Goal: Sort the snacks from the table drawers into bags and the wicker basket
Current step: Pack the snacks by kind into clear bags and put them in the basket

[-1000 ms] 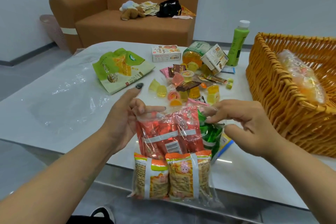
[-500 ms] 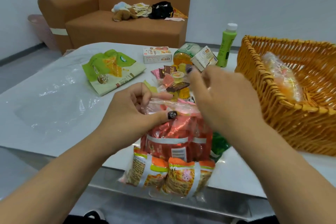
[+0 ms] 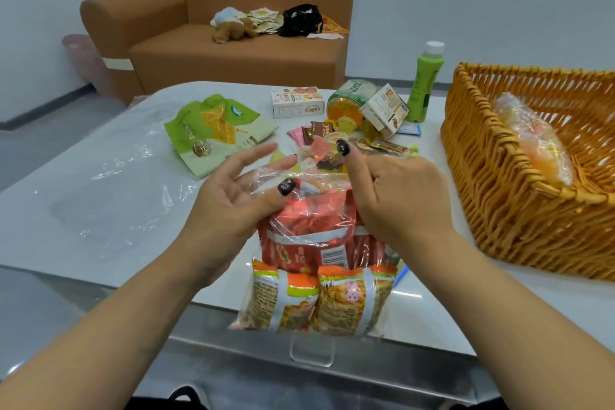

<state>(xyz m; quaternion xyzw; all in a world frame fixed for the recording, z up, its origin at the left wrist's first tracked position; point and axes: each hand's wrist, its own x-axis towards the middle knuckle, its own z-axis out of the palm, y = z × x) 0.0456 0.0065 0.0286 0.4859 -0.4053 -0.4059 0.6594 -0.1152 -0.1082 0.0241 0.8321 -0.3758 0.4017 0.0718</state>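
Note:
A clear plastic bag [image 3: 319, 280] packed with red and orange-green snack packets hangs over the table's near edge. My left hand [image 3: 239, 193] holds its top left, thumb pressed on the plastic and fingers stretched out behind it. My right hand [image 3: 396, 196] grips the bag's top right with curled fingers, index finger raised. The bag's mouth is bunched between both hands. The wicker basket [image 3: 492, 210] stands at the right and holds another filled clear bag [image 3: 532, 146]. Loose snacks [image 3: 372, 143] lie just beyond my hands.
A green pouch [image 3: 216, 130], a white box [image 3: 296, 103], a yellow tub [image 3: 346, 103] and a green bottle [image 3: 424, 83] sit further back. Flat empty clear bags [image 3: 116, 183] lie at the left. A brown sofa [image 3: 233, 56] stands behind the table.
Both hands came together at the bag's mouth and gathered it. The left hand's fingers have since straightened out behind the plastic, and the right hand has dropped to the bag's right side.

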